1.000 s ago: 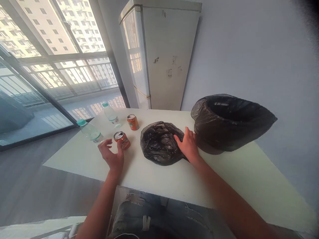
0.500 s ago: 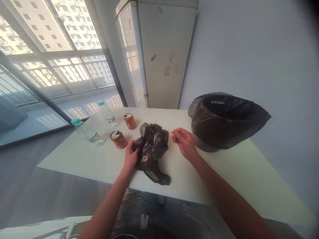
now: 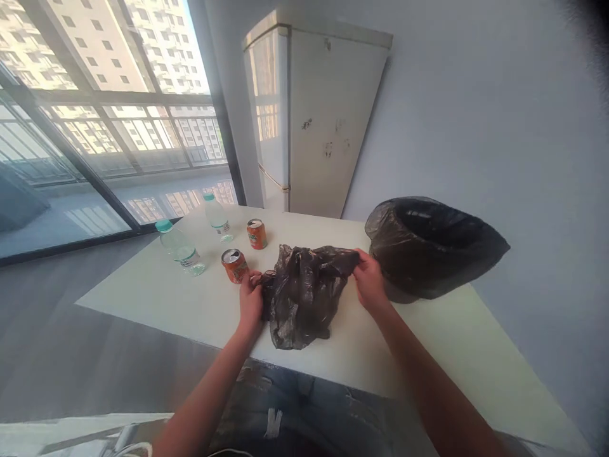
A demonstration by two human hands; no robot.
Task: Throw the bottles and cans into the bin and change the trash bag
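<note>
A crumpled black plastic bag [image 3: 302, 295] hangs above the white table [image 3: 190, 304], stretched between both my hands. My left hand [image 3: 250, 298] is closed on the bag's left edge. My right hand [image 3: 367, 279] pinches its upper right edge. Just left of my left hand stands an orange drink can [image 3: 235, 264]. A second orange can [image 3: 257, 233] stands farther back. Right of my right hand sits a bin lined with a black bag [image 3: 431, 254], its mouth open.
Two clear water bottles with green caps [image 3: 179, 246] [image 3: 217, 218] stand at the table's far left. A white fridge [image 3: 314, 114] stands behind the table against the wall. Large windows [image 3: 95, 127] fill the left side. My lap shows below the table's near edge.
My left hand moved from beside the can to the bag and gripped it. My right hand let go of the flat bag, then took its upper edge. The bag rose off the table.
</note>
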